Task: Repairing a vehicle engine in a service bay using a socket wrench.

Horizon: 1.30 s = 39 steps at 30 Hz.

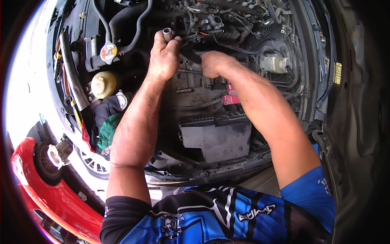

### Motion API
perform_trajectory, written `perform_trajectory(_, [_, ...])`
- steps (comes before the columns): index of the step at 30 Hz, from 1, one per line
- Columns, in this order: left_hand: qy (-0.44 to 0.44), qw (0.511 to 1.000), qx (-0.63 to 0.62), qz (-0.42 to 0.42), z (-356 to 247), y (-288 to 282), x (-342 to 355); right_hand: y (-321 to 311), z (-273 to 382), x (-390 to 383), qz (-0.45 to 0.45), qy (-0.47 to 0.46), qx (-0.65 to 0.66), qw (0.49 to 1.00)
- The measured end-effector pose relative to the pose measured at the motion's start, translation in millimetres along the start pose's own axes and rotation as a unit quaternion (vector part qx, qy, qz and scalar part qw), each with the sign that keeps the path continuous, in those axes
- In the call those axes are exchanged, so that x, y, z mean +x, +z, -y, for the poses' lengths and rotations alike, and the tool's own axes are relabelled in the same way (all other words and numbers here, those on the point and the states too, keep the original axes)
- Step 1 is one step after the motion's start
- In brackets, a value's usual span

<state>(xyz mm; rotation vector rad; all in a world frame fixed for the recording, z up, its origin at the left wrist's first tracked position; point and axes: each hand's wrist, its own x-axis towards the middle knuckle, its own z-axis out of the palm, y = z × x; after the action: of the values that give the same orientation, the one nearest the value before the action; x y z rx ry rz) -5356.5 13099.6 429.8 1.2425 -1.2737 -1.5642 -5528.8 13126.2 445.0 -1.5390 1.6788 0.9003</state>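
Over the open engine bay, my left hand (164, 61) is closed around a metal socket (167, 31), its hollow end sticking up past the thumb. My right hand (215, 64) reaches in among the engine parts to the right of it, back of the hand up. Its fingers curl down out of sight, so what they hold is hidden. Between the two hands runs a slim metal bar (190, 72); I cannot tell if either hand touches it. Below the hands lies a short metal piece (185, 90). A red terminal cover (231, 99) sits under my right forearm.
A black fuse box cover (219, 140) is nearest me. At left are a radiator cap (108, 52), a cream reservoir (103, 84), dark cloths (106, 112) and several hand tools (65, 77) along the edge. A fluid reservoir (276, 64) stands right. A red car (53, 195) is outside.
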Motion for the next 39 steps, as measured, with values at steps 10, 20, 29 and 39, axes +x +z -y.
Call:
perform_trajectory(10, [-0.054, 0.988, 0.129, 0.060, -5, 10, 1, 37, 19, 49, 0.100, 0.015, -0.218, 0.971])
perform_trajectory(20, [-0.051, 0.993, -0.001, 0.104, -5, 38, 4, 64, -4, 83, 0.083, 0.041, -0.136, 0.986])
perform_trajectory(29, [-0.101, 0.990, 0.059, 0.083, 12, 6, 4, -35, -125, -150, -0.575, -0.044, 0.155, 0.802])
perform_trajectory(39, [-0.230, 0.973, 0.006, 0.022, 18, 17, 8, 18, -345, -182, -0.609, 0.259, -0.241, 0.710])
